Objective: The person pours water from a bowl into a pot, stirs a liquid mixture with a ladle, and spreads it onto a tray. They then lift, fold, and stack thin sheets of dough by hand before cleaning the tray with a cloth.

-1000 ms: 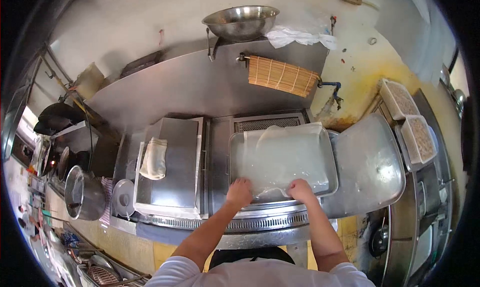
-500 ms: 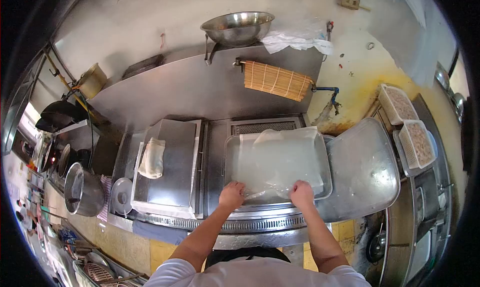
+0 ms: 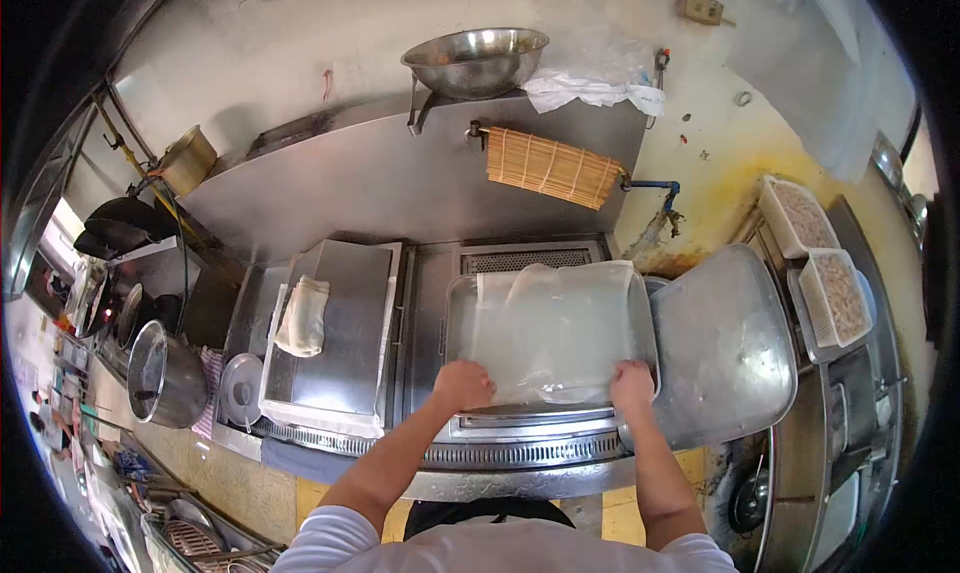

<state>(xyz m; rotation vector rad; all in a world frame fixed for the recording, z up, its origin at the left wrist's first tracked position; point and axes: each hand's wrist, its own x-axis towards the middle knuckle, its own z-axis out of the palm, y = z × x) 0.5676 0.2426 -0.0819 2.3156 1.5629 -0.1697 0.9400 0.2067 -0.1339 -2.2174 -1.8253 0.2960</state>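
A shallow metal tray (image 3: 653,323) lies on the steel counter in front of me, lined with a thin pale, wet-looking sheet (image 3: 560,323) that has a wrinkled front edge. At the tray's front left corner, my left hand (image 3: 464,385) is closed on the rim. My right hand (image 3: 632,385) is likewise closed, at the front right corner. The fingertips of both hands are partly hidden. Left of the tray, a folded white cloth (image 3: 303,316) rests on a flat metal lid (image 3: 345,358) edged with pale cloth.
Another large metal tray (image 3: 725,348) leans at the right. Beyond it stand two white baskets (image 3: 838,295) of pale food pieces. A bamboo mat (image 3: 553,166) hangs from a pipe behind, below a steel bowl (image 3: 475,61). A deep pot (image 3: 165,373) stands at the left.
My right hand has moved right, from the sheet's front edge to the tray's corner. My left hand has shifted slightly. The tray sits a little further left in view.
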